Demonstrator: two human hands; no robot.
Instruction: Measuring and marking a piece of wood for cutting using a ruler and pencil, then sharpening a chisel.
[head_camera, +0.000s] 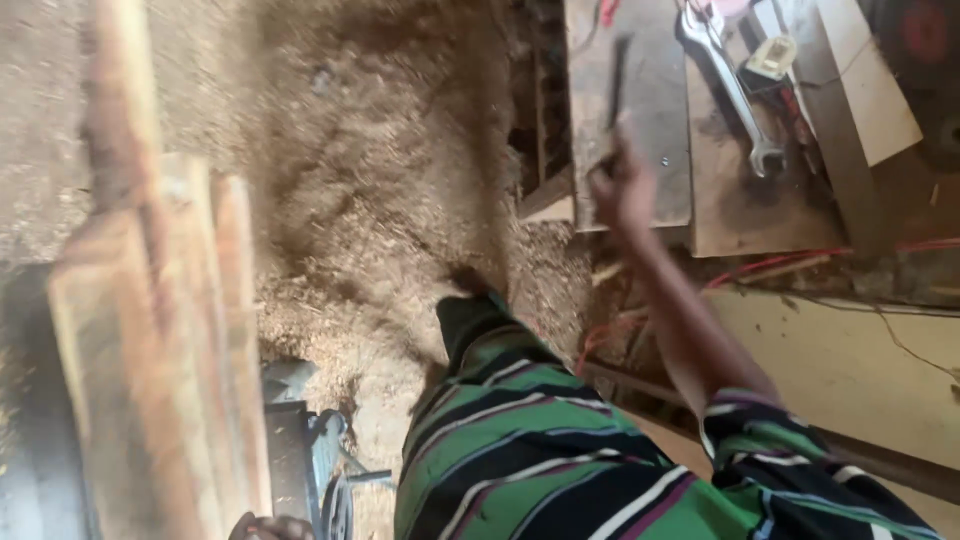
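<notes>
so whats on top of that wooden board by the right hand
A long metal spanner lies on the wooden board, with a small cream object beside it. The right hand covers the board's left edge.

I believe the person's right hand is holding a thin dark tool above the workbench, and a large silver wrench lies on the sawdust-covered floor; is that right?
Not quite. In the head view the right hand does hold a thin dark tool above the workbench, but the large silver wrench lies on the workbench, not on the sawdust-covered floor.
</notes>
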